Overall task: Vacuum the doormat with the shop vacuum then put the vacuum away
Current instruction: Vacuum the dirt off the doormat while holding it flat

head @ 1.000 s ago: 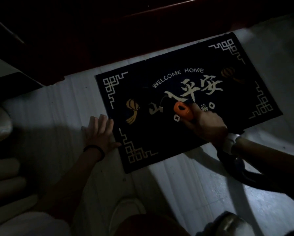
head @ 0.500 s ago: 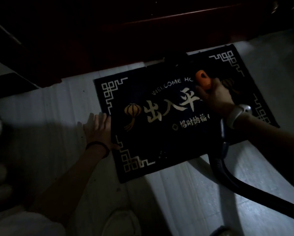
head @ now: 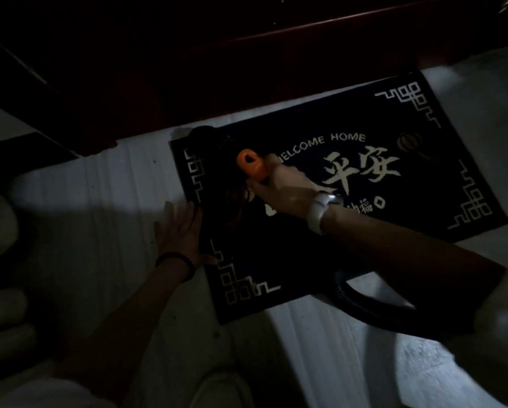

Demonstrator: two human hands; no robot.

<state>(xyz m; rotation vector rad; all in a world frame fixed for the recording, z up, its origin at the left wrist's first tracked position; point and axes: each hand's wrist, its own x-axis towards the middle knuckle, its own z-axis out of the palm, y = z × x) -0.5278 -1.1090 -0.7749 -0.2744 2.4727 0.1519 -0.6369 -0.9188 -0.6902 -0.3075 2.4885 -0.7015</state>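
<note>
The doormat (head: 349,201) lies on the floor below the dark door, thin and limp, likely to ruck under suction. The left hand (head: 179,231) presses flat, fingers spread, on its nine-o'clock edge. The right hand (head: 282,187) grips the vacuum nozzle (head: 251,164) toward ten o'clock, a rigid, sensible hold.

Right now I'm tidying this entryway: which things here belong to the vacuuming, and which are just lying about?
In use:
doormat
orange vacuum handle, gripped by right hand
black hose
left hand, flat on the mat's edge

Lying about:
pale shoe
dark wooden door
</note>
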